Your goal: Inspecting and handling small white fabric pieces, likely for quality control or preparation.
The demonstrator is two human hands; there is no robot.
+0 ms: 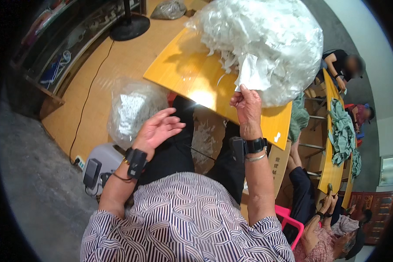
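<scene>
Over the near edge of a yellow wooden table (174, 70), my right hand (248, 105) pinches a white fabric piece (252, 72) by its lower corner. The piece stretches up against a large clear plastic bag (292, 48) heaped with white scraps, and its far end lies among them. My left hand (158, 130) hovers above my lap, fingers spread and slightly curled, with nothing in it. Beside it on the floor stands a smaller clear bag (131, 109) with white pieces inside.
A grey box-shaped device (105, 159) sits at my left by a power strip (79, 162). A black stand base (129, 28) and a dark shelf (43, 56) are beyond. At right, a cardboard box (278, 161), a pink basket (298, 222), and people around tables with green cloth (343, 131).
</scene>
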